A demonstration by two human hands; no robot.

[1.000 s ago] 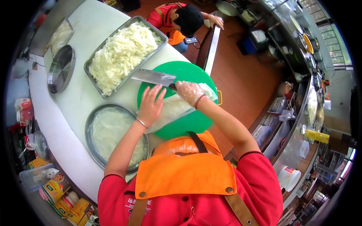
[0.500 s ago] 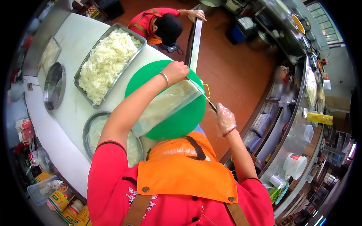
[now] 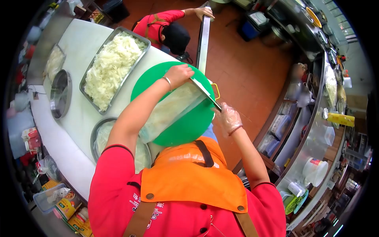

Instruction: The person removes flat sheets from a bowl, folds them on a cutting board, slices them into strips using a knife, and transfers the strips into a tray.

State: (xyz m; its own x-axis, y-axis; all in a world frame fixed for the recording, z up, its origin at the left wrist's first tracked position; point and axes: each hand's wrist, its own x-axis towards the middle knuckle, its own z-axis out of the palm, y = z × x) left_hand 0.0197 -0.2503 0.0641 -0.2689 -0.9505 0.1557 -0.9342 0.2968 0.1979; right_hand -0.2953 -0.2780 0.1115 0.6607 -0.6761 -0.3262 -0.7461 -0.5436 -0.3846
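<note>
A round green cutting board (image 3: 181,128) lies on the white worktop at its right edge. Across it stretches a flat, pale sheet stack (image 3: 169,106) with clear plastic around or under it. My bare left hand (image 3: 178,76), with a bracelet at the wrist, rests on the stack's far end, fingers curled down and tips partly hidden. In my right hand (image 3: 229,117), covered by a clear plastic glove, is the handle of a long knife (image 3: 206,93). Its blade slants across the stack's right end, near my left fingers.
A metal tray (image 3: 111,98) heaped with white strips stands left of the board. Nearer me is a round pan (image 3: 94,138) of translucent sheets; another round pan (image 3: 53,98) sits farther left. Across the corner, a person (image 3: 158,29) in red bends down, one hand on a long ledge (image 3: 203,47).
The knife and my right hand have moved slightly left, and more of the blade's flat side shows over the board. My left hand has shifted a little left. The view has tilted slightly.
</note>
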